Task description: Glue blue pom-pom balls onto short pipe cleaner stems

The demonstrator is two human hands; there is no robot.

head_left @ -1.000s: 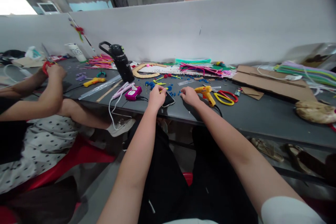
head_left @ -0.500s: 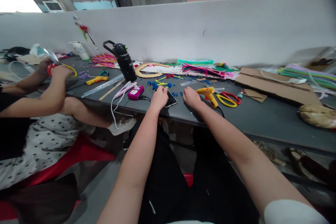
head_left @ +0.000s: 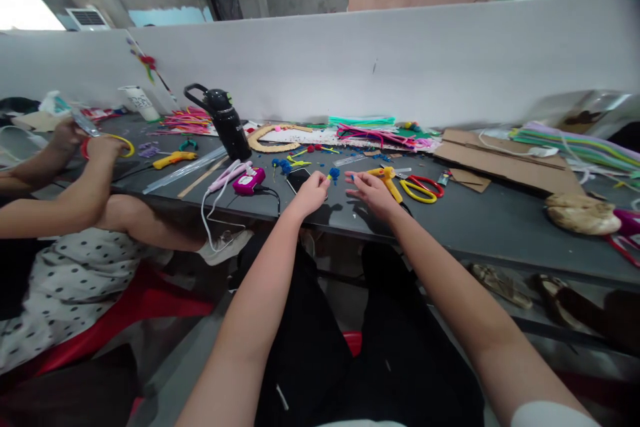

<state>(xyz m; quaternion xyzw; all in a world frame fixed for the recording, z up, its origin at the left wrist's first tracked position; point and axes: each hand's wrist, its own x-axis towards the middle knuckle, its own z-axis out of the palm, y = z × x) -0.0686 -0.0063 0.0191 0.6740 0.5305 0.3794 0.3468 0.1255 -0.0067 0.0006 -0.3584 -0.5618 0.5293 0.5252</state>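
Observation:
My left hand is closed in a pinch on a blue fuzzy pipe-cleaner flower with a bit of yellow beside the fingertips. My right hand hovers just to its right, holding a small blue pipe-cleaner piece at the thumb and index fingertips while its other fingers are spread. Partly hidden behind my left hand lies a phone. More blue and yellow pipe-cleaner pieces lie beyond the phone. A yellow glue gun rests beside my right hand.
Scissors and cardboard lie to the right. A black bottle, a magenta power adapter and a white cable stand or lie to the left. At far left, another person's hands hold scissors. A partition edges the table's back.
My left hand has lifted from the phone with the blue flower in its pinch. My right hand has risen off the table with a small blue piece. The view has shifted slightly right.

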